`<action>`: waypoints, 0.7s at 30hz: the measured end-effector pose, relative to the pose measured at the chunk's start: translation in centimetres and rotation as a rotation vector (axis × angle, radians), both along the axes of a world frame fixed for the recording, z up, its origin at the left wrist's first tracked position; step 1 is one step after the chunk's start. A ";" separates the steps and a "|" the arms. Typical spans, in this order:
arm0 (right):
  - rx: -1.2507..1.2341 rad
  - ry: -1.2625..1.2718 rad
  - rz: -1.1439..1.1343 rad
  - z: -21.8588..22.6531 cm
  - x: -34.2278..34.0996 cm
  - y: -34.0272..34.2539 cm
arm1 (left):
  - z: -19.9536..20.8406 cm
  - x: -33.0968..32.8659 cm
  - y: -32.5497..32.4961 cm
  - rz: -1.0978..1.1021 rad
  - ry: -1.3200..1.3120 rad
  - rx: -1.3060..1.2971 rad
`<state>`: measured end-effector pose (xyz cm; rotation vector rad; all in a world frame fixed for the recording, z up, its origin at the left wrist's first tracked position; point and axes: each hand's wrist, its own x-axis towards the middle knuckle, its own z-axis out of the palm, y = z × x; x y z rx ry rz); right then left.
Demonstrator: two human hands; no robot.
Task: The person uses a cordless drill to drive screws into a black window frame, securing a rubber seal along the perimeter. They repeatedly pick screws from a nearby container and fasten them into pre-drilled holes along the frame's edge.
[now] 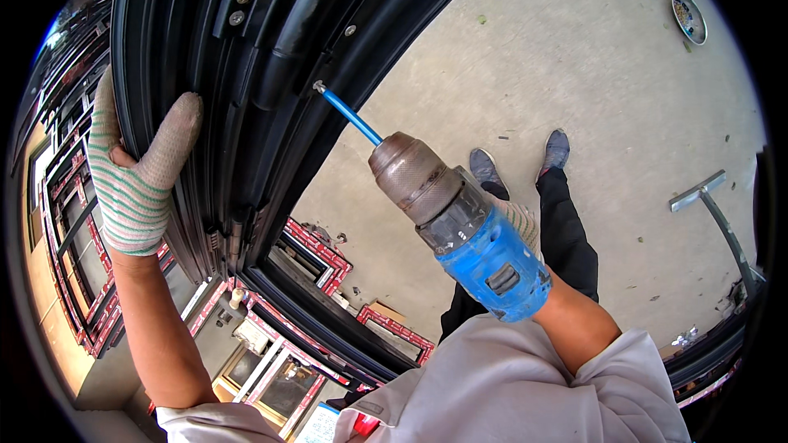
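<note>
My left hand (141,180), in a white glove with green stripes, grips the edge of a black metal frame (217,107). Its thumb lies on the near side, and the fingers are partly hidden behind the edge. In my right hand (525,226), mostly covered by the tool, is a blue cordless drill (488,258) with a worn metal chuck. From the chuck a long blue driver bit (351,115) reaches up and left to a screw (319,86) at the frame's inner side. Several silver screw heads (350,30) show higher up the frame.
Below me is a concrete floor (624,74) with scattered bits on it. A round bowl of small parts (689,18) lies at the far right, and a metal T-shaped stand (706,197) nearer. More frames with red-and-white tape (320,258) lean at the left and below.
</note>
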<state>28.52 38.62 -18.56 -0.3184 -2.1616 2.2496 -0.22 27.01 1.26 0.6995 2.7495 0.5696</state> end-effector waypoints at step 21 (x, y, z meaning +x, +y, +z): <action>0.351 -0.119 0.059 2.7 -2.0 5.2 | 0.2 0.1 -0.4 0.020 -0.001 -0.021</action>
